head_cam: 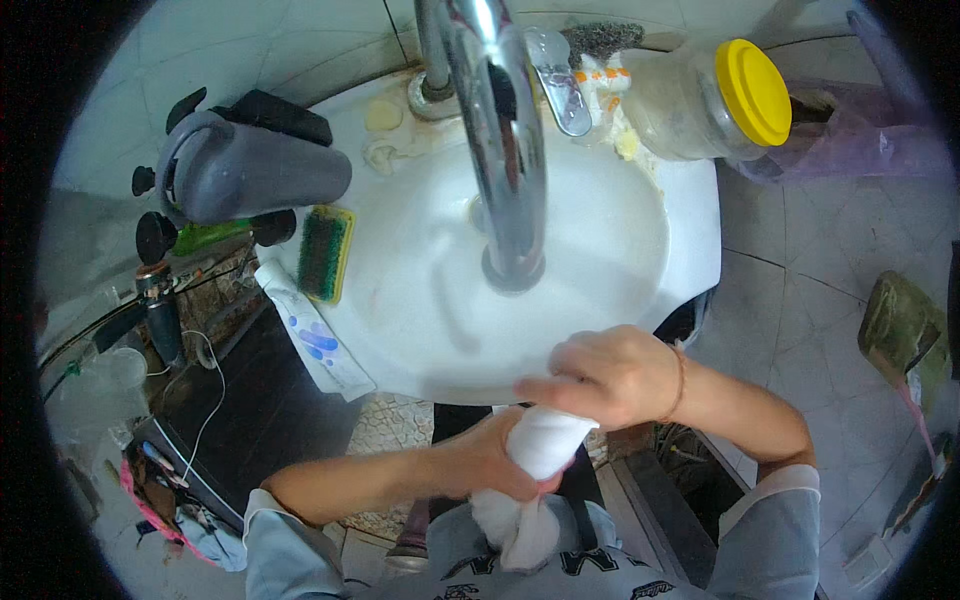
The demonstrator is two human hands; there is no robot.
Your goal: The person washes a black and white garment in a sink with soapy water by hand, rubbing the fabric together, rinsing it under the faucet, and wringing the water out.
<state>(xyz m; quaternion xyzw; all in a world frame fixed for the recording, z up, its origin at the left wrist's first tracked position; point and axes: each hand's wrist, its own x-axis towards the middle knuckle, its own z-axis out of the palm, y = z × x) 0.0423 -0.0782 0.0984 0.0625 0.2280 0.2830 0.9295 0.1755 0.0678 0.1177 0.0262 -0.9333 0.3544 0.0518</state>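
Observation:
My left hand (487,454) is wrapped around a bunched white cloth (551,446) just in front of the washbasin's near rim. Its loose lower end hangs below that hand against a grey shirt. My right hand (607,375), a little blurred, is curled over the cloth's upper end and grips it; the fingertips are partly hidden. Beyond both hands lies the white washbasin (405,322). Over the bowl reaches a chrome faucet (510,165), its spout end above the middle of the basin.
Left on the rim are a scrub sponge (324,255), a white tube (311,334) and a grey bottle-shaped object (255,165) lying sideways. A clear jar (675,105) with a yellow lid (754,91) lies at the back right, near a steel scourer (604,39). A dustpan-like object (900,326) is far right.

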